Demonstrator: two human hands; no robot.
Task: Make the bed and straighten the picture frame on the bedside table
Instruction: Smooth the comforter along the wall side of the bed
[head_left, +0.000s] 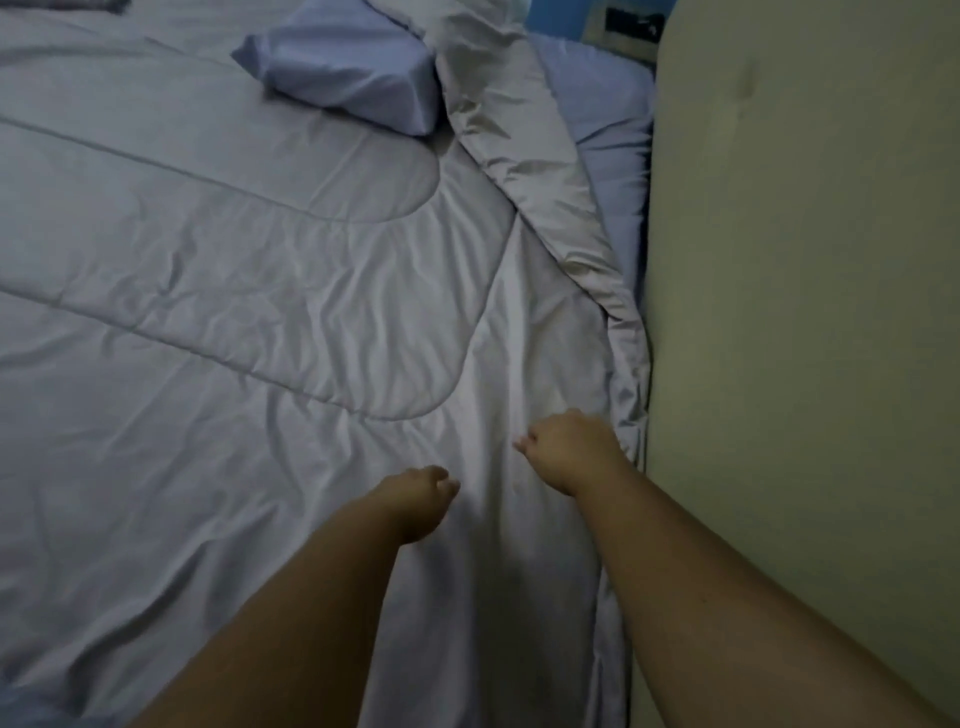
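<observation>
Dim bedroom. Grey quilt (234, 270) spread wide and creased. Beige headboard (805, 260) along the right. Blue pillow (353, 73) far, lying on the quilt. Blue sheet (608, 156) bare at far right, where the quilt's fold (540, 171) is turned back, running far-to-near beside the headboard. Left hand (421, 501) and right hand (571, 449) near, on the quilt, fingers curled; cannot tell whether they pinch cloth. Right hand is nearer the fold. No frame in view.
</observation>
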